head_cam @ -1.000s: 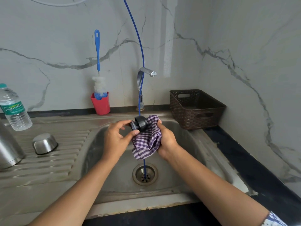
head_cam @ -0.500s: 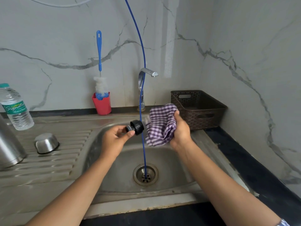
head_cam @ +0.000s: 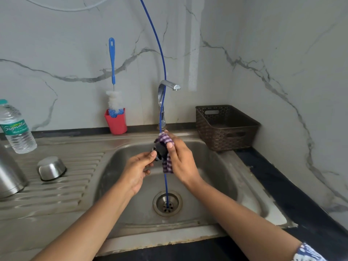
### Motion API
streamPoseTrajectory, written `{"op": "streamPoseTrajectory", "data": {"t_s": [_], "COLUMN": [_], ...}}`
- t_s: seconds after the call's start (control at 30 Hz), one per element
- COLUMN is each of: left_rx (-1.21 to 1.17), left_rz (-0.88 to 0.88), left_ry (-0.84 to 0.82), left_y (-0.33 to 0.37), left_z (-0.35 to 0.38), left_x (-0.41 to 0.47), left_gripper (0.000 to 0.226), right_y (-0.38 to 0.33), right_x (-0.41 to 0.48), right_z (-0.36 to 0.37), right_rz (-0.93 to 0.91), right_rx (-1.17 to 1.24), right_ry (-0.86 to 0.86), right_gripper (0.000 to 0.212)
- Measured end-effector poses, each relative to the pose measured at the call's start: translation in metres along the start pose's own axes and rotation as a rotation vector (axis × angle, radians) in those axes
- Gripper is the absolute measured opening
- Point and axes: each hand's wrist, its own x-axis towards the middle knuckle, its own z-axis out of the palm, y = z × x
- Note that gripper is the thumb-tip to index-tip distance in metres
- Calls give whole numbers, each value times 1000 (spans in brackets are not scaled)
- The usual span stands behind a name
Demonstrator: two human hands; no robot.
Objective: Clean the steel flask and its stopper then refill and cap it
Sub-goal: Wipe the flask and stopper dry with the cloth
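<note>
Over the steel sink [head_cam: 222, 185] my left hand [head_cam: 137, 170] pinches the black stopper [head_cam: 161, 148] by its lower end. My right hand [head_cam: 181, 159] grips a purple checked cloth [head_cam: 166, 146] and wraps it round the stopper's far side. The steel flask [head_cam: 9, 178] stands at the far left edge, only partly in view. Its steel cup lid [head_cam: 51, 168] lies upside down on the ribbed drainboard. A plastic water bottle [head_cam: 16, 128] stands behind the flask.
A blue tube [head_cam: 163, 76] hangs from above, past the tap [head_cam: 165, 89], down into the drain [head_cam: 167, 203]. A red cup [head_cam: 116, 122] with a blue-handled bottle brush stands against the wall. A brown basket [head_cam: 226, 127] sits right of the sink.
My right hand had drawn the cloth away to the right; it has now come back and folded the cloth round the stopper again. My left hand kept hold of the stopper.
</note>
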Motion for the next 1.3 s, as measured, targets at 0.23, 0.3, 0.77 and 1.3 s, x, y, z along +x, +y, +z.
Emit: {"op": "streamPoseTrajectory", "data": {"t_s": [0.23,0.3,0.77,1.3], "left_rx": [3,6,-18,694], "left_rz": [1,0,-39,315], "left_ry": [-9,5,53,-156], "left_y": [0,0,0,-1], "left_z": [-1,0,2,-17], "left_x": [-1,0,-3,4], "left_gripper": [5,6,2,78], "right_y": [-2,1,15,-2], "right_x": [5,2,10,9], "right_z": [3,2,-15,-22], "right_rz": [74,29,692,623], "right_rx": [123,42,692,573], "right_ry": [-7,-8,232,10], "right_gripper": [34,39,34,35]}}
